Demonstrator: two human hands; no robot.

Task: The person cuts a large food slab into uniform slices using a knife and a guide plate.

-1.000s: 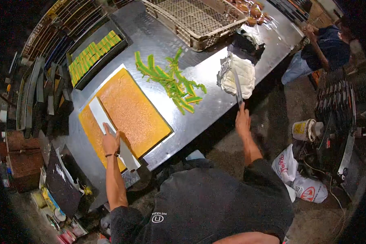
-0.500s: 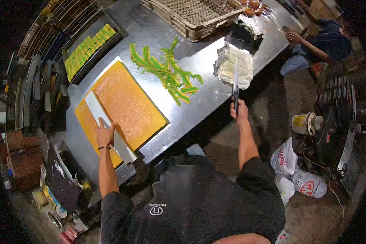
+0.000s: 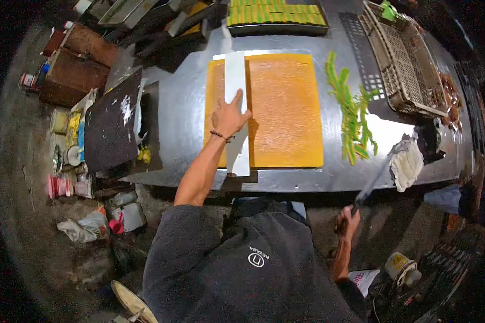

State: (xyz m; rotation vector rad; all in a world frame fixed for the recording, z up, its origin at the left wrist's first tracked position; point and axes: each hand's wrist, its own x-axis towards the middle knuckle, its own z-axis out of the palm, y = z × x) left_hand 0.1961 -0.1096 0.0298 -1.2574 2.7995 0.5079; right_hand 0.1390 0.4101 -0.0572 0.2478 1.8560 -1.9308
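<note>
A large orange slab of cake [image 3: 282, 107] lies flat on the steel table [image 3: 184, 113]. Across its left part rests a long white straightedge [image 3: 235, 75]. My left hand [image 3: 229, 116] presses flat on that straightedge, fingers spread. My right hand [image 3: 348, 220] is low at the table's near edge, closed round the handle of a long knife [image 3: 373, 182] whose blade points up toward a white cloth [image 3: 407, 163]. Green and yellow trimmed strips [image 3: 352, 118] lie scattered to the right of the slab.
A tray of green-yellow cut pieces [image 3: 277, 14] sits beyond the slab. A beige plastic crate [image 3: 401, 64] stands at the right. A dark board [image 3: 111, 123], tins and clutter fill the left; bags and a bucket [image 3: 401, 266] lie on the floor.
The view has swung so the slab now lies straight ahead. My right hand has drawn the knife back from the white cloth to the table's near edge. My left hand stays on the straightedge.
</note>
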